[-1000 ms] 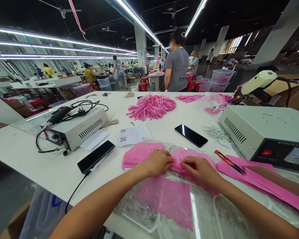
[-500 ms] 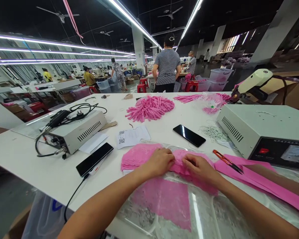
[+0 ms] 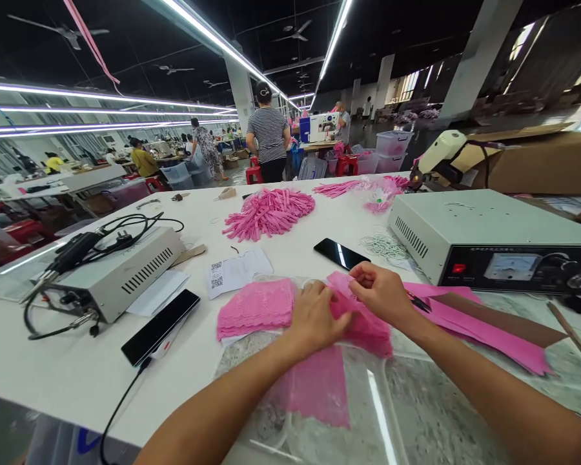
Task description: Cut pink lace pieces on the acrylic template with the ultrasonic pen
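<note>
Two stacks of pink lace fabric pieces lie side by side on the table in front of me. My left hand (image 3: 317,314) rests between them, thumb spread to the right and palm down. It touches the inner edges of the left stack (image 3: 256,309) and the right stack (image 3: 370,332). My right hand (image 3: 380,290) is above the right stack, fingertips pinched on the raised corner of a pink lace piece (image 3: 337,281). Small scissors (image 3: 419,302), partly hidden by the right hand, lie on pink strips (image 3: 489,329).
A clear plastic sheet (image 3: 368,394) covers the near table, with pink fabric showing beneath. Phones (image 3: 161,327) lie left and a black phone (image 3: 336,252) behind. Grey machine boxes (image 3: 494,223) stand at both sides. A pile of pink straps (image 3: 270,213) sits farther back.
The view has turned right, so the table's things appear farther left. My right hand has risen and lifts a lace corner. My left thumb has spread away from the fingers.
</note>
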Available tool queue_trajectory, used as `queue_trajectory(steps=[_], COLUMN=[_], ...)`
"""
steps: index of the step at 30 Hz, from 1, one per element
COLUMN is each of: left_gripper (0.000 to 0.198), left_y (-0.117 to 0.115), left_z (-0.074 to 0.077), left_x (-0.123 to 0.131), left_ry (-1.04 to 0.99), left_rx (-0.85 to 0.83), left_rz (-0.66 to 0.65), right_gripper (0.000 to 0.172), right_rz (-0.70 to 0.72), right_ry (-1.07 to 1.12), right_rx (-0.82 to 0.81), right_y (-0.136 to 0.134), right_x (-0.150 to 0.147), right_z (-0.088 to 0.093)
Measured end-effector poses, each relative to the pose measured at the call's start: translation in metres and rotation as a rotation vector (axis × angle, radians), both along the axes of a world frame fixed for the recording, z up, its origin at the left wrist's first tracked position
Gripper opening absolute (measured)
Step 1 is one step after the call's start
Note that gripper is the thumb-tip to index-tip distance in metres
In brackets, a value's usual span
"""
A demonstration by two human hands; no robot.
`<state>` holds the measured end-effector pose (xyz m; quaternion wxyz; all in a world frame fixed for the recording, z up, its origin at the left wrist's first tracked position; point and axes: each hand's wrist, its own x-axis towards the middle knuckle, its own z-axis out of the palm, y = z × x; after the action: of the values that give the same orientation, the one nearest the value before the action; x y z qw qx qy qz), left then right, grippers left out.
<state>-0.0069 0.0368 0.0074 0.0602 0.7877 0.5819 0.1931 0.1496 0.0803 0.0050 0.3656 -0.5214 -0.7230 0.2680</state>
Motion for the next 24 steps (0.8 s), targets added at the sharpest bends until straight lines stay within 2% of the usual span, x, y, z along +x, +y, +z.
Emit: queue_trajectory(steps=[2,4,7,10,13,16,19,21,24], left_gripper=[0.046,0.049,0.03,0.015,0.013,0.01,0.004,0.006,0.015], left_y=[-0.002,0.001,0.007,0.002,-0.02,-0.048,-0.071,-0.078,-0.076], left_z=[-0.005,-0.009,-0.012,-0.011,-0.014,-0.021,-0.027,-0.026,-0.019], left_x=[0.021,0.042,0.066,0.071,0.061,0.047,0.039,0.037,0.039], left_ry=[0.013,0.029,0.059,0.102,0.155,0.208,0.239,0.224,0.148], left_rx=[-0.024,-0.032,-0.009,0.049,0.125,0.168,0.183,0.166,0.078], left_rz=[0.007,0.012,-0.008,-0.1,-0.278,-0.514,-0.7,-0.769,-0.785], right_gripper=[0.02,0.02,0.019,0.016,0.023,0.031,0.03,0.03,0.025], right_rz=[-0.067,-0.126,-0.24,-0.385,-0.474,-0.466,-0.46,-0.448,-0.441], right_ry=[0.052,0.103,0.167,0.181,0.099,-0.053,-0.183,-0.249,-0.311], right_rx=[0.02,0.041,0.08,0.099,0.068,0.02,-0.006,-0.018,-0.002], right_y=[-0.004,-0.009,-0.02,-0.043,-0.079,-0.117,-0.145,-0.155,-0.157], right_x=[0.008,0.017,0.041,0.076,0.108,0.128,0.14,0.148,0.159], right_z=[0.008,0.017,0.031,0.036,0.021,-0.008,-0.034,-0.042,-0.039])
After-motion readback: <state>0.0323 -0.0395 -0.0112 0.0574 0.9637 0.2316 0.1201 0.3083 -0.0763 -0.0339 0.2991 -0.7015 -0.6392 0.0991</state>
